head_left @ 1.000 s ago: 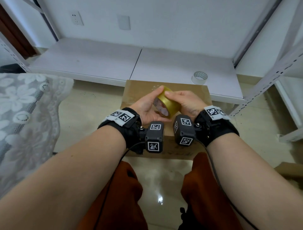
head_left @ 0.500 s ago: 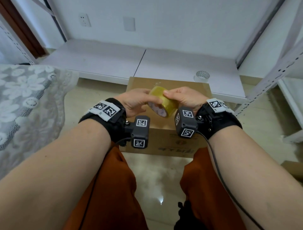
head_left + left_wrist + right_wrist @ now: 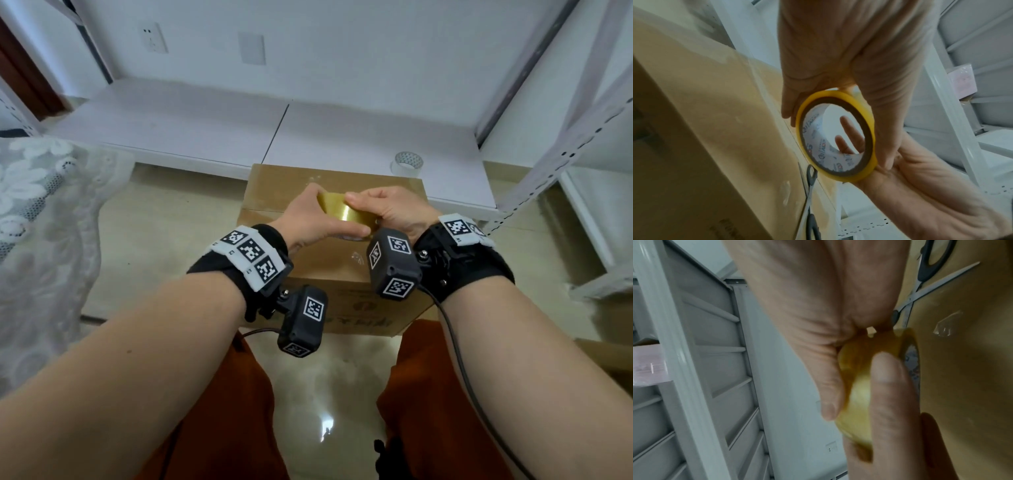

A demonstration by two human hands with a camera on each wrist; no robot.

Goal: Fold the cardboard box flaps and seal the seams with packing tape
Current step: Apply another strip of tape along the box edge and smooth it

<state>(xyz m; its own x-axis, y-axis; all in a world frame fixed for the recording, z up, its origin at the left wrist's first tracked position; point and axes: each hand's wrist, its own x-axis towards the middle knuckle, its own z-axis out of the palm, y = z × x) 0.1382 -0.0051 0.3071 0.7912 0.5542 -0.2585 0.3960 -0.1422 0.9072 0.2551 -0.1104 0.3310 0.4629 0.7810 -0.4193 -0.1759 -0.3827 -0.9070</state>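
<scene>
Yellow tape roll (image 3: pixel 342 214) gripped by both hands above closed cardboard box (image 3: pixel 274 192): left hand (image 3: pixel 310 219) curled round rim, right hand (image 3: pixel 390 209) fingers (image 3: pixel 888 386) pinching outer surface. Scissors (image 3: pixel 810 203) lay on box top.

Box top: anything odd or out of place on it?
Two things. A pair of scissors lies on the cardboard box along the flap seam, where tape would go. A crumpled scrap of clear tape is stuck to the cardboard beside it. Both hands hold the yellow tape roll above.
</scene>
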